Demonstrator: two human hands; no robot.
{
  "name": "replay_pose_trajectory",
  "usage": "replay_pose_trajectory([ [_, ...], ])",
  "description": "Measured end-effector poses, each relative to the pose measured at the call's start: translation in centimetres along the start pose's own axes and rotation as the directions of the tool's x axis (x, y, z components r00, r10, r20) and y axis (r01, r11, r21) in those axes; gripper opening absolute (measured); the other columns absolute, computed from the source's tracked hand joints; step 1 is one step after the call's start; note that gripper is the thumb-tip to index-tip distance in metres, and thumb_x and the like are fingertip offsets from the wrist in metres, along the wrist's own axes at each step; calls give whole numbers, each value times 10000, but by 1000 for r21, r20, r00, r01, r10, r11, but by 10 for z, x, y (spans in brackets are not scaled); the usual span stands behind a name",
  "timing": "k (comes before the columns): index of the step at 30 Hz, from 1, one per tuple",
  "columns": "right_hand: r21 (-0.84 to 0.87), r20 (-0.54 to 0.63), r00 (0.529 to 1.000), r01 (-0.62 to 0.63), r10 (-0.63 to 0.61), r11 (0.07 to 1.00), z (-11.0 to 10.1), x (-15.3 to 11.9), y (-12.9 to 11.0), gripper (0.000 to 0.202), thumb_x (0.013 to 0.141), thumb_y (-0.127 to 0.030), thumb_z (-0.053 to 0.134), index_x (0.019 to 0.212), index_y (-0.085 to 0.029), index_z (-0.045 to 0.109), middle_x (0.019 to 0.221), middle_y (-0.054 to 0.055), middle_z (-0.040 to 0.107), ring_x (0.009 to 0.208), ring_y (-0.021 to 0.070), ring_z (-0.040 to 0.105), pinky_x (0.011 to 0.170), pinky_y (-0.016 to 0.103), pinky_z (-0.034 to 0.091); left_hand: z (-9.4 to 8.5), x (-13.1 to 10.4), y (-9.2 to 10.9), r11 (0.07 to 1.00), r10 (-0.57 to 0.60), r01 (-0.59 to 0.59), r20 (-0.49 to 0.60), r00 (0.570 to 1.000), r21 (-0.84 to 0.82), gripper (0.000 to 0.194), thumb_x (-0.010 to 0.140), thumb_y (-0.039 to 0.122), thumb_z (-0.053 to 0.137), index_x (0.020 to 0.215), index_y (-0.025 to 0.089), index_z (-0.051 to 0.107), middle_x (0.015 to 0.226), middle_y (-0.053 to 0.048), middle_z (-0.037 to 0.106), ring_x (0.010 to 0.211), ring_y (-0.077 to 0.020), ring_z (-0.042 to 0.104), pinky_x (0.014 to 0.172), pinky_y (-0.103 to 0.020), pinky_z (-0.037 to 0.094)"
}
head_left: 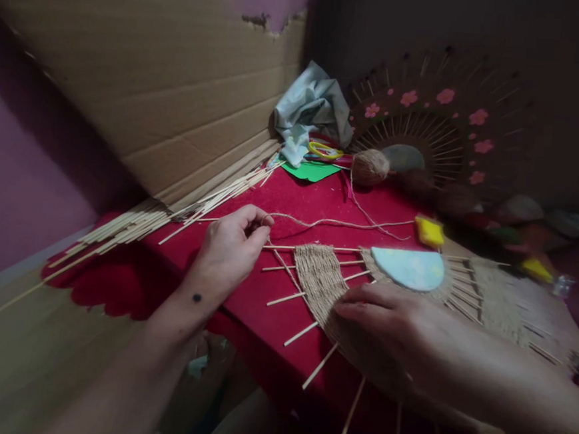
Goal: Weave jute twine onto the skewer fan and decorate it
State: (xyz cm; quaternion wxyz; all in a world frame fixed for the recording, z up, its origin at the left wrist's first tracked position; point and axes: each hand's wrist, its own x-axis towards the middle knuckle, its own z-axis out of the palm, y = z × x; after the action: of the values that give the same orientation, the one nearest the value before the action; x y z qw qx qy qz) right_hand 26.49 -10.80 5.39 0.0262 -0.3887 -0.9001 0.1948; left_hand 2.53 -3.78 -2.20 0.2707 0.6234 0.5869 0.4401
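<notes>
My left hand (237, 243) pinches the brown twine (314, 223) just left of a woven fan-shaped piece. From the fingertips, one length of twine slants down to the weave's edge and another runs right across the red cloth. The woven band (319, 273) goes around thin wooden sticks (300, 333) that spread out from a light blue half-disc (408, 268). My right hand (387, 315) lies palm down over the lower part of the weave, its fingers together and pressing on the band; it covers that part.
Loose sticks (133, 226) lie on the red cloth (192, 243) beside a cardboard sheet (181, 68). Behind are a twine ball (370, 167), yellow-handled scissors (325, 150), crumpled cloth (313, 105), a yellow packet (429, 233) and a flowered fan (441, 129).
</notes>
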Motion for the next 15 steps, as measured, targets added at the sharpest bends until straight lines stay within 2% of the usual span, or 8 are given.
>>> replay_pose_trajectory([
  [6, 64, 47, 998, -52, 49, 997, -8, -5, 12, 340, 875, -127, 467, 1130, -279, 631, 1048, 31, 666, 889, 151, 621, 766, 242, 483, 1, 2, -1, 1000, 10, -10, 5, 1000, -4, 162, 749, 245, 529, 833, 164, 642, 718, -17, 632, 636, -132, 537, 579, -234, 410],
  [15, 33, 34, 995, -92, 90, 995, -9, -12, 12, 271, 845, -164, 483, 1004, -275, 673, 914, 14, 690, 785, 156, 634, 686, 247, 502, 0, 1, 1, 1000, -11, 11, -1, 1000, -1, 162, 746, 254, 542, 833, 168, 649, 700, -13, 623, 632, -131, 531, 572, -233, 398],
])
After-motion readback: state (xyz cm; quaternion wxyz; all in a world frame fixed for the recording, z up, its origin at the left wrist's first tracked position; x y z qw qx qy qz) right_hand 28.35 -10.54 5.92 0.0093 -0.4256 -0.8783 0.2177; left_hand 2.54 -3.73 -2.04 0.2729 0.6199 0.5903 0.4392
